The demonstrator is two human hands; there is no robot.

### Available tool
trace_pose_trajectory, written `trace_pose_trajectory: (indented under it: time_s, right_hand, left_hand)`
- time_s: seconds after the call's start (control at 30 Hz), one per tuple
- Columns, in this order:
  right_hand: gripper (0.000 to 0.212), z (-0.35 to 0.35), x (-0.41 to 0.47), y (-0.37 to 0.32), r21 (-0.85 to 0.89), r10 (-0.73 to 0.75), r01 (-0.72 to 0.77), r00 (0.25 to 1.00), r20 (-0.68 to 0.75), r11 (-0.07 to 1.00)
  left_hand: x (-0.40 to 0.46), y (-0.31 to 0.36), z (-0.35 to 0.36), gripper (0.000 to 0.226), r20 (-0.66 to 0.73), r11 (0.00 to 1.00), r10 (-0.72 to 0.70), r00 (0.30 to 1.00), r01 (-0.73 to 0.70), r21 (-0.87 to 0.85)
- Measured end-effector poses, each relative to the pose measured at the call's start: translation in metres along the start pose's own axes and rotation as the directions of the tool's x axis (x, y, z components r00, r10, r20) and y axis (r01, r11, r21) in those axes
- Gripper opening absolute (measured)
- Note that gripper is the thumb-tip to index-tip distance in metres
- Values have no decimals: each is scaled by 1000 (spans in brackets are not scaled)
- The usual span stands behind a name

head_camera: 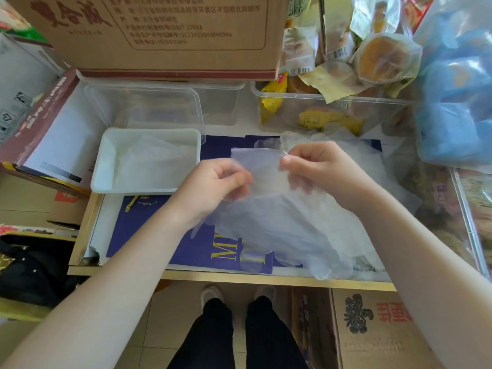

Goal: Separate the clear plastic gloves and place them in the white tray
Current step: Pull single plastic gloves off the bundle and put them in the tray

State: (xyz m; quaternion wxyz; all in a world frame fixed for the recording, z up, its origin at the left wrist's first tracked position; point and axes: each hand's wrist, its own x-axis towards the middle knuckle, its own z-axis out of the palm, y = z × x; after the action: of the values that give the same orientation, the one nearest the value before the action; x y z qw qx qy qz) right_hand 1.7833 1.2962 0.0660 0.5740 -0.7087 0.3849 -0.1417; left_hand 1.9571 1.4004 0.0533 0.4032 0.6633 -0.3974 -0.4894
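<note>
Nearest, a heap of clear plastic gloves (306, 235) lies on the worktop (239, 276), spread over a dark blue printed sheet (159, 230) and reaching the front edge. Above the heap, both hands pinch the cuff of one glove (263, 169) and hold it up: the left hand (213, 182) grips its left edge with fingers curled closed, and the right hand (316, 163) nips the upper right corner between thumb and fingertips (the other fingers are folded in). To the left of the hands sits the white tray (106, 155), with crumpled clear gloves already lying in it. Behind the tray stands a clear plastic tub (143, 105); whether it holds anything cannot be told. Further right, a second clear tub (332, 113) holds wrapped snacks (383, 59), piled above its rim. A large cardboard box (159, 33) stands at the back.
</note>
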Motion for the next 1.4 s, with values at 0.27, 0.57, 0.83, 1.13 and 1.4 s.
trace_pose_trajectory:
  time_s: [0.27,0.57,0.83,1.13,1.4]
  right_hand:
    - [36,-7,-16,41,351,178,-226,971,162,909]
    - [9,-12,-14,41,359,291,-305,952,95,882]
    - [10,-9,-15,42,136,299,-324,937,180,936]
    - [19,5,-7,27,252,151,-94,964,-218,963]
    - [27,-2,-5,27,224,125,-72,965,-232,972]
  left_hand:
    - [13,-6,2,13,-152,941,-205,967,152,-302]
    - [14,-12,2,23,-82,979,-138,987,123,-160]
    - [15,-12,16,23,-228,990,-95,969,69,-122]
    - [11,-11,16,17,-196,998,13,980,-25,-55]
    - [6,-14,6,11,-115,993,-9,993,-4,-117]
